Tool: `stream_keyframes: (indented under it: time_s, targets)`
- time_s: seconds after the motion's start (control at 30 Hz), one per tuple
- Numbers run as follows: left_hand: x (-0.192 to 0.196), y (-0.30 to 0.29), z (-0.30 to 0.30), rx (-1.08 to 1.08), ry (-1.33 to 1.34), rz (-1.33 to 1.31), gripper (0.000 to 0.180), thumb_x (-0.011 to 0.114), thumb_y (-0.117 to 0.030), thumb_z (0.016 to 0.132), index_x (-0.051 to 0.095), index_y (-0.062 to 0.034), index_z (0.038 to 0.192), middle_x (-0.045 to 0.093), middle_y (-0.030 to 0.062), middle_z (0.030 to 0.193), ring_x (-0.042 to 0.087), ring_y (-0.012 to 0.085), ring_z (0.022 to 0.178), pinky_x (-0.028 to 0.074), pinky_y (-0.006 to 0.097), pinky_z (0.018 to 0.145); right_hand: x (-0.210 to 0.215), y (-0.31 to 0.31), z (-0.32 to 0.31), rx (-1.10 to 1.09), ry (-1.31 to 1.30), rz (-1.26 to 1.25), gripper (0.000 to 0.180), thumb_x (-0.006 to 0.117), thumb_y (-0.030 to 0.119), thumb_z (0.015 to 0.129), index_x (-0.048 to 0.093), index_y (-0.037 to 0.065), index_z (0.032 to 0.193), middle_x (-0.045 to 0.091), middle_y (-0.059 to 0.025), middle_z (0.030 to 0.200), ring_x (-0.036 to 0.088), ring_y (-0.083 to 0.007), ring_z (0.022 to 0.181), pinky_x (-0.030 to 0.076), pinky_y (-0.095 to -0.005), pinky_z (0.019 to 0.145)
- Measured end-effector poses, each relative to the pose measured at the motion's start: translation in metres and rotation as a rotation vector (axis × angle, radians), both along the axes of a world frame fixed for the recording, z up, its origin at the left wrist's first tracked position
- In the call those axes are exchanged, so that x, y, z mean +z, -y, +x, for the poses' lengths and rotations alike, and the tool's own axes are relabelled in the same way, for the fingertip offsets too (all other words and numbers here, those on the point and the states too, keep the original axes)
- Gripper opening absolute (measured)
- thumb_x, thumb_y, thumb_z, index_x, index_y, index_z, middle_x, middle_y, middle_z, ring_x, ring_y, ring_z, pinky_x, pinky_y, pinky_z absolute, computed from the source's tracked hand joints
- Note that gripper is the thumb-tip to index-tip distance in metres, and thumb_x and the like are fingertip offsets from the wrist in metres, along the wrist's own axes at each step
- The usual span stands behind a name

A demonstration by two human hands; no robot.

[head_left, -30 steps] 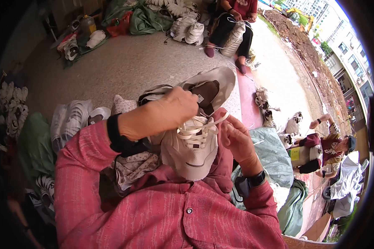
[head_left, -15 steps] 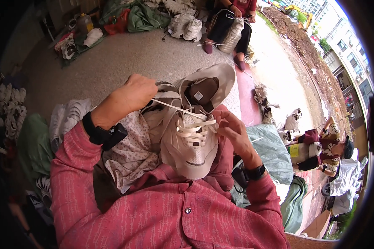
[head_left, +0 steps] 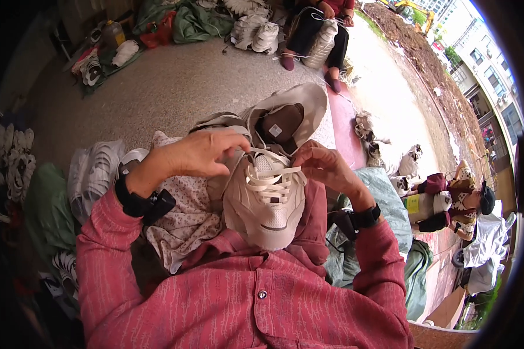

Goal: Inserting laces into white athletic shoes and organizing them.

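Note:
A beige sneaker (head_left: 266, 218) sits in my lap, toe toward me, with a flat cream shoelace (head_left: 263, 185) threaded across its tongue. My left hand (head_left: 206, 152) is beside the upper eyelets on the left, thumb and forefinger apart, fingertips close to the upper lace strand. On the other side, my right hand (head_left: 326, 167) pinches the shoelace near the upper right eyelets. Beyond the sneaker's collar lies another beige shoe (head_left: 313, 104), its dark insole facing up. More beige footwear behind my left hand is partly hidden.
Floral cloth (head_left: 183, 218) hangs at my left leg, beside plastic-wrapped shoes (head_left: 93, 174) and a green sack (head_left: 49, 198). Grey-green sheeting (head_left: 384, 203) lies at my right. Ahead, a seated person (head_left: 317, 41) holds a light shoe. Another person (head_left: 468, 200) is at far right.
My left hand has come down and right toward the eyelets, and the lace strand that was stretched to it is no longer drawn out. My right hand has stayed by the right eyelets.

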State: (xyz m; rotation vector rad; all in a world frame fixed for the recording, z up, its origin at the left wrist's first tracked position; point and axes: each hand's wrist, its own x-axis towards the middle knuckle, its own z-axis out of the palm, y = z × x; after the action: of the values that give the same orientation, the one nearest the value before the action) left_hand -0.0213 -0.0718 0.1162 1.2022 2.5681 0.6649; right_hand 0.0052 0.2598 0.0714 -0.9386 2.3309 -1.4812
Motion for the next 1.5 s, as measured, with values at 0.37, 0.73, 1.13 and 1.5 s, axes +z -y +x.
stream_keyframes:
  time_s: [0.37,0.73,1.13,1.5]
  targets:
    - [-0.005,-0.021,0.021,-0.232,0.057,0.253,0.045,0.08,-0.013,0.064,0.061,-0.0072,0.104,0.05,0.0074,0.103,0.057,0.0238,0.089,0.048,0.034,0.076,0.038,0.025,0.009,0.008,-0.008,0.189,0.02,0.076,0.011,0.075,0.059,0.004,0.084,0.049,-0.0025,0.093,0.054,-0.0127,0.076,0.046,-0.0269,0.063]
    - [-0.013,-0.023,0.008,-0.282,0.324,0.322,0.022,0.078,-0.011,0.074,0.062,-0.0009,0.085,0.055,0.0046,0.09,0.056,0.0153,0.082,0.046,0.029,0.072,0.057,0.017,0.003,-0.062,0.12,0.255,0.015,0.066,0.008,0.072,0.058,0.002,0.083,0.05,-0.0024,0.083,0.051,-0.013,0.073,0.04,-0.0258,0.061]
    - [-0.013,-0.021,0.0,-0.217,0.89,0.303,0.021,0.074,-0.017,0.085,0.068,-0.0013,0.097,0.065,-0.0007,0.087,0.057,0.0064,0.082,0.047,0.023,0.072,0.06,0.004,0.012,0.148,0.439,0.335,0.036,0.076,0.017,0.082,0.067,0.005,0.114,0.057,0.0064,0.071,0.049,-0.0021,0.063,0.041,-0.0209,0.057]
    - [-0.008,-0.024,-0.005,-0.09,0.84,0.338,0.016,0.069,-0.016,0.087,0.071,-0.0032,0.096,0.069,-0.0012,0.08,0.058,0.0035,0.069,0.046,0.019,0.06,0.043,0.003,0.01,0.117,0.263,0.336,0.023,0.077,0.014,0.082,0.07,0.005,0.102,0.067,0.0012,0.074,0.06,-0.0038,0.063,0.046,-0.0198,0.054]
